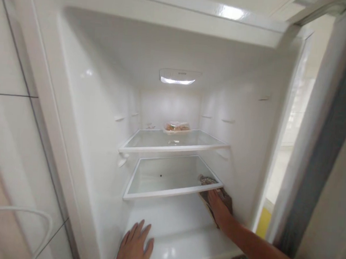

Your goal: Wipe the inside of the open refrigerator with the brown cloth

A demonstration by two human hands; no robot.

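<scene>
I look into an open white fridge. My right hand [218, 207] reaches in under the lower glass shelf [168, 191] at its right front corner and presses a dark patterned cloth [208, 182] against the shelf's edge and the space beneath. My left hand [134, 246] lies flat, fingers apart, on the white floor ledge [188, 245] at the fridge's front left, holding nothing. The upper glass shelf [171, 147] carries a clear packet of brownish food [176, 127] at the back.
The fridge's light [177, 80] glows in the ceiling. Its open door [322, 148] stands at the right. A tiled wall [11, 106] and a white cable [21, 213] are at the left. A small dark speck [160, 175] sits on the lower shelf.
</scene>
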